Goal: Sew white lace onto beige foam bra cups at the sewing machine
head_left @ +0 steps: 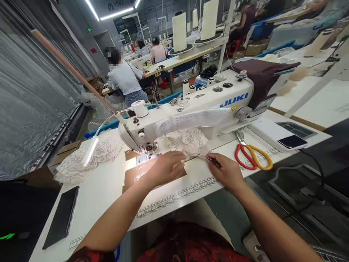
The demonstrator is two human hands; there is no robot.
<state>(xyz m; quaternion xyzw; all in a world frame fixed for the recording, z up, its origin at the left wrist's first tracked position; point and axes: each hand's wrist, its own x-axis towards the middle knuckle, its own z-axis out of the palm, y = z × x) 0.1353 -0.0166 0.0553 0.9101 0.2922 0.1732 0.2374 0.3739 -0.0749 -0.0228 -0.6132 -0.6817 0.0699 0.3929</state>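
A white JUKI sewing machine (191, 109) stands on the white table (103, 189). White lace fabric (188, 140) lies under its arm, with more lace (89, 156) bunched to the left of the needle. My left hand (166, 168) rests fingers-down on the thin fabric strip just right of the lit needle plate (143, 159). My right hand (226, 171) pinches a small dark tool (214, 161) whose tip touches the same strip, about a hand's width to the right.
Red and yellow scissors (253, 156) lie right of my right hand. A phone (293, 142) sits at the far right, a dark phone (61, 216) at the front left. Thread cones (179, 32) stand behind. Other people sew at the back left.
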